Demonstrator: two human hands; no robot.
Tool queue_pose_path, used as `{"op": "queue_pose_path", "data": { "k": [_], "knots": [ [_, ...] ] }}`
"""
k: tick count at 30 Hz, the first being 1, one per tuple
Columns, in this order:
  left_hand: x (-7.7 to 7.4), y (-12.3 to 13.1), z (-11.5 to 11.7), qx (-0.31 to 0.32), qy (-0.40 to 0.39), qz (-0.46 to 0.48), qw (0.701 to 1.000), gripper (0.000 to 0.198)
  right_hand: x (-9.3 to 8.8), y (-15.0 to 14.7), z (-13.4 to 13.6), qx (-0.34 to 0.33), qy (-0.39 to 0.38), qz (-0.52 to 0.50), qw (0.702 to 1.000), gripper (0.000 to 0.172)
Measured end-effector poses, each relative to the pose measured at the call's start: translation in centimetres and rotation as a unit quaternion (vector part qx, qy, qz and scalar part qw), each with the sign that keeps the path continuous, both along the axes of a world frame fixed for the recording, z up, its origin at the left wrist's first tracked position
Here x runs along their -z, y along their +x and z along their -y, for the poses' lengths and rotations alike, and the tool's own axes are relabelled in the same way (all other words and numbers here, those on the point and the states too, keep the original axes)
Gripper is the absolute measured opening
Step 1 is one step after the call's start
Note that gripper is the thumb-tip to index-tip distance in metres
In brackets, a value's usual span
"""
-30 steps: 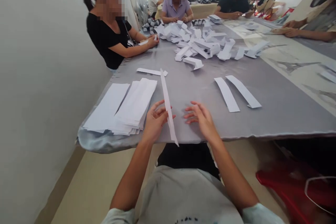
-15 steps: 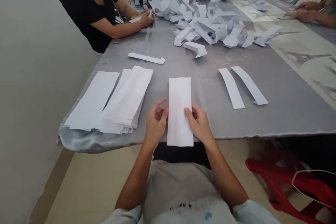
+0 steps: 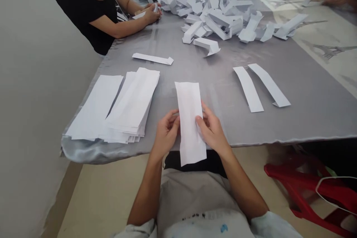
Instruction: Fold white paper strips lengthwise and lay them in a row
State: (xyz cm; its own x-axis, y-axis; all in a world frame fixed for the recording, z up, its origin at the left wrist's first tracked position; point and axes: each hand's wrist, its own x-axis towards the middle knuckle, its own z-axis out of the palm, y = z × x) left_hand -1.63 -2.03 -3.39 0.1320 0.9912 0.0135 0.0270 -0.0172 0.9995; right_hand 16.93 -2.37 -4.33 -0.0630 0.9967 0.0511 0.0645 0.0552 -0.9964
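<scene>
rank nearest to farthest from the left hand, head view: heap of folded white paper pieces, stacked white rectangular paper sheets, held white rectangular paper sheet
1. Held sheet: beside the left hand
2. Stacked sheets: to its left
3. Heap: far ahead

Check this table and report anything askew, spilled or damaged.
The paper stack nearer the left hand is askew, its edges fanned rather than squared. One folded strip lies crosswise beyond it, apart from the jumbled heap. The held sheet looks slightly buckled. No spill or tear shows.
</scene>
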Motion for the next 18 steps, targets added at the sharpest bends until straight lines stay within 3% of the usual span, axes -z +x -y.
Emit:
{"op": "queue_pose_path", "data": {
  "k": [11,18],
  "knots": [
    [-0.43,0.37,0.25,0.01,-0.003,-0.009,1.0,0.063,-0.5,-0.02,0.25,-0.035,0.021,0.003,0.999,0.06],
    [-0.26,0.51,0.29,-0.012,0.001,0.004,1.0,0.037,-0.83,0.82,0.3,-0.085,0.004,-0.019,0.996,0.049]
  ]
}}
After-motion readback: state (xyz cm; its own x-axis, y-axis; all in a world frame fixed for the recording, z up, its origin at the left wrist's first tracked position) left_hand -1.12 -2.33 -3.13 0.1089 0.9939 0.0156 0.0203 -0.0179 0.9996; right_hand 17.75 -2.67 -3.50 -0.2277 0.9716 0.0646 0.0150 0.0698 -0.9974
